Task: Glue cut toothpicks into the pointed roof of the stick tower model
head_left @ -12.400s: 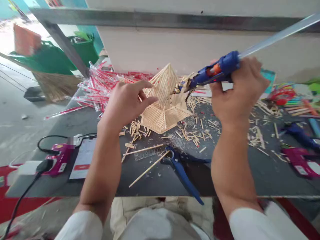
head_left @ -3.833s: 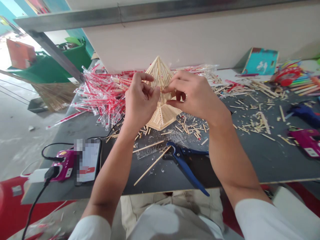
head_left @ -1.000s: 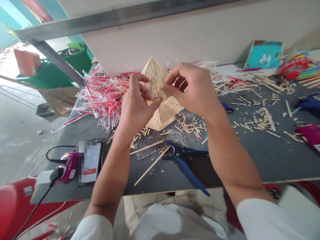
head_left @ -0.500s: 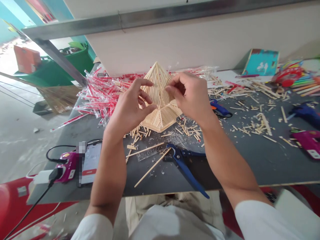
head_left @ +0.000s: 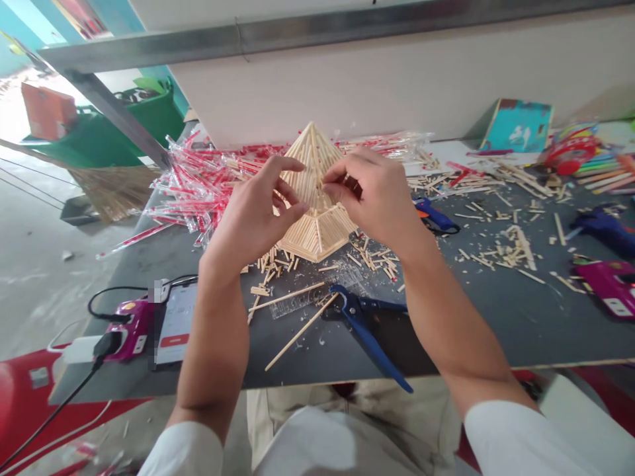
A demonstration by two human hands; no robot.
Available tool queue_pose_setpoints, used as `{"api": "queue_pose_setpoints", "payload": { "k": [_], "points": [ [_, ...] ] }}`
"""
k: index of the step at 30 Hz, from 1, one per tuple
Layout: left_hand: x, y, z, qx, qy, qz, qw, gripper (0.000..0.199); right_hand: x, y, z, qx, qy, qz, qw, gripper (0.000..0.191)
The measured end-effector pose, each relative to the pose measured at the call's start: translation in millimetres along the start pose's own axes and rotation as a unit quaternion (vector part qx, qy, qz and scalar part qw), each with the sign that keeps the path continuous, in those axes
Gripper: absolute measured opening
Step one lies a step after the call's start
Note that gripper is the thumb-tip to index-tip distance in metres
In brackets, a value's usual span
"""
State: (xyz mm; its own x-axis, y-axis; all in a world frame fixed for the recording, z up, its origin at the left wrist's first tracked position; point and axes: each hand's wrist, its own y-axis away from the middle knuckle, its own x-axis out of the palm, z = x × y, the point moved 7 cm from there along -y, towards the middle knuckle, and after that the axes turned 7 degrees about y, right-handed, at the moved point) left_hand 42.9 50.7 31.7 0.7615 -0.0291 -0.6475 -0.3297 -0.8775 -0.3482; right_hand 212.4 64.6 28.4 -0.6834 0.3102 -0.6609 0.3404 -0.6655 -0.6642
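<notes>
Right hand (head_left: 370, 198): nearer the middle of the wooden-stick model (head_left: 313, 178) than half a second ago; fingers narrow, contents cannot be told.
Left hand (head_left: 253, 208): fingers wide, thumb apart, at its left.
Model: upright on the bench (head_left: 496, 330), between the hands.
Glue gun (head_left: 437, 217): just beyond the right wrist.

Front right, the surface (head_left: 540, 330) offers passage; the stick model (head_left: 316, 228) blocks the centre, the blue cutter (head_left: 370, 337) the near edge.
</notes>
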Motion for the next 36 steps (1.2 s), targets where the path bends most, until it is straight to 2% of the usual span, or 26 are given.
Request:
{"api": "queue_pose_setpoints", "payload": {
  "k": [7,11,14,17,22,25,30,32,33,36],
  "points": [
    [2.2,0.1,-3.0,-0.019,-0.031,0.004,0.999,0.046,17.0,4.3,1.0,0.045,0.074,0.015,0.996,0.008],
    [2.6,2.1,-5.5,-0.024,-0.062,0.014,0.998,0.05,10.8,5.1,-4.1,0.045,0.084,-0.005,0.995,0.015],
    [-1.0,5.0,-4.2,-0.024,-0.093,0.02,0.995,0.05,-13.2,5.1,-11.3,0.06,0.09,-0.048,0.993,0.016],
    [-10.3,7.1,-2.1,-0.007,-0.124,-0.004,0.992,0.041,-43.1,7.8,-17.0,0.081,0.074,-0.082,0.991,0.017],
    [-19.9,9.0,3.5,-0.007,-0.148,-0.008,0.989,0.036,-85.3,16.7,-24.1,0.108,0.065,-0.133,0.983,0.028],
    [-24.3,10.8,2.3,-0.013,-0.152,-0.013,0.988,0.035,-105.3,21.7,-17.1,0.089,0.078,-0.159,0.98,0.029],
    [-31.9,15.4,-2.4,-0.015,-0.155,-0.007,0.988,0.034,-133.1,29.8,8.2,0.05,0.063,-0.21,0.974,0.034],
    [-35.8,16.5,-1.6,-0.017,-0.159,-0.006,0.987,0.034,-136.6,32.4,10.4,0.065,0.052,-0.2,0.976,0.035],
    [-37.3,16.6,-0.5,-0.018,-0.159,-0.003,0.987,0.034,-135.0,33.9,8.0,0.082,0.05,-0.176,0.98,0.035],
    [-38.7,15.8,3.5,-0.019,-0.148,0.011,0.989,0.034,-119.5,47.3,-8.4,0.116,0.091,-0.053,0.988,0.029]
  ]
}}
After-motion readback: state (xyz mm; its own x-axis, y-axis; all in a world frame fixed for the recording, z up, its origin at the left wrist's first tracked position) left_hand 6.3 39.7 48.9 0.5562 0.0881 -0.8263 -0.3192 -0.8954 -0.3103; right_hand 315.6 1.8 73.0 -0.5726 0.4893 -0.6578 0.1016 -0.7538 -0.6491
